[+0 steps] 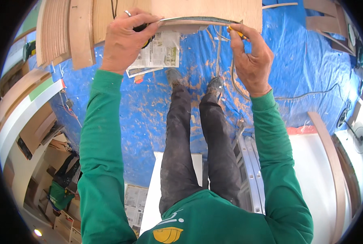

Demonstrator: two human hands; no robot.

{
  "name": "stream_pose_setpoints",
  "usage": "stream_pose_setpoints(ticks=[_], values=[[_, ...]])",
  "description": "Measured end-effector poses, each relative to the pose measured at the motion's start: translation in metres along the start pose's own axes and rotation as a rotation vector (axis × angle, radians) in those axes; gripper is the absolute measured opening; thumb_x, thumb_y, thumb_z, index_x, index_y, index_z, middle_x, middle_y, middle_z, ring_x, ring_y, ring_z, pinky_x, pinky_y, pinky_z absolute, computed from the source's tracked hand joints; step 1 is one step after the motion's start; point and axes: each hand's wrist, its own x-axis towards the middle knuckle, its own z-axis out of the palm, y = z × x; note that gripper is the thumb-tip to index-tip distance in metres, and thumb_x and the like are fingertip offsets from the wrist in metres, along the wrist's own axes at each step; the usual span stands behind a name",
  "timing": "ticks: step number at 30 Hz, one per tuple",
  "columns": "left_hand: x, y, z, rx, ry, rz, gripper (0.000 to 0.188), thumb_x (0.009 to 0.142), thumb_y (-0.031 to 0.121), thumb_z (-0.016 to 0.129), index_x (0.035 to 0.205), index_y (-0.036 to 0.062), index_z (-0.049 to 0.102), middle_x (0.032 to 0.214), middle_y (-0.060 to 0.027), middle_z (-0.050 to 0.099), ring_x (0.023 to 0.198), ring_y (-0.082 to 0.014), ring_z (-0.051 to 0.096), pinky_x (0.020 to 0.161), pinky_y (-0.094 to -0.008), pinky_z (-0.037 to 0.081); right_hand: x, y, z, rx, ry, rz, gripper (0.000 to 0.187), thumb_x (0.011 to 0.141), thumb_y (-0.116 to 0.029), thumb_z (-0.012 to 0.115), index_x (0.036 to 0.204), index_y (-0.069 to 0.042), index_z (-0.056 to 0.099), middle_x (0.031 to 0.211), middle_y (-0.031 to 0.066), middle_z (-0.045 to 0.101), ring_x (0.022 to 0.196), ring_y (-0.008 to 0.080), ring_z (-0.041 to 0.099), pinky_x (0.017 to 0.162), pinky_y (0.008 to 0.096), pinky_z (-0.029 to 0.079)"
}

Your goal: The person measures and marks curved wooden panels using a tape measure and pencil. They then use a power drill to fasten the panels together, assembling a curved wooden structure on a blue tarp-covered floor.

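Observation:
A light wooden board lies at the far side, its near edge facing me. My left hand is closed around a black and yellow tape measure, mostly hidden behind the fingers. The metal tape blade runs rightward from it, along the board's near edge. My right hand pinches a short yellow pencil at the blade's right end, close to the board's edge. Whether the right fingertips also touch the blade I cannot tell.
Stacked wooden strips lie left of the board. Below, newspapers and a dark cable lie on a dusty blue tarp. A metal ladder lies beside my legs. At lower left another person in green is bent over.

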Motion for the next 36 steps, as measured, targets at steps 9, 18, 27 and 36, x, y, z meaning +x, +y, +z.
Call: stream_pose_setpoints(ticks=[9,18,27,36], values=[[0.0,0.004,0.0,0.001,0.02,-0.026,0.012,0.096,0.007,0.083,0.108,0.0064,0.086,0.097,-0.0033,0.076,0.088,-0.0129,0.071,0.079,-0.0279,0.056,-0.007,0.002,0.003,0.022,0.04,0.071,0.018,0.097,-0.003,0.076,0.116,-0.003,0.074,0.108,0.014,0.078,0.097,0.0283,0.078,0.087,0.0379,0.062],[0.0,0.007,0.0,-0.008,0.014,-0.044,0.011,0.096,0.009,0.084,0.106,0.0049,0.085,0.096,-0.004,0.076,0.086,-0.0137,0.071,0.076,-0.0289,0.056,-0.005,-0.005,0.003,-0.007,0.021,0.053,0.02,0.097,-0.004,0.078,0.116,-0.004,0.074,0.108,0.0142,0.078,0.097,0.0281,0.077,0.086,0.0384,0.061],[0.001,0.009,-0.001,0.013,0.018,-0.027,0.011,0.096,0.01,0.083,0.105,0.0049,0.085,0.095,-0.0043,0.075,0.086,-0.016,0.071,0.076,-0.0305,0.055,-0.018,-0.013,0.005,0.039,0.024,0.159,0.017,0.098,-0.004,0.075,0.115,-0.004,0.075,0.103,0.0129,0.076,0.09,0.026,0.074,0.084,0.0375,0.06],[0.001,0.004,-0.002,-0.005,-0.011,-0.051,0.013,0.096,0.01,0.083,0.107,0.0046,0.085,0.097,-0.0038,0.075,0.086,-0.0146,0.07,0.076,-0.0297,0.055,-0.243,-0.041,-0.019,0.065,-0.479,0.609,0.012,0.102,-0.009,0.07,0.112,-0.004,0.069,0.098,0.0228,0.073,0.094,0.0455,0.072,0.081,0.0525,0.057]])
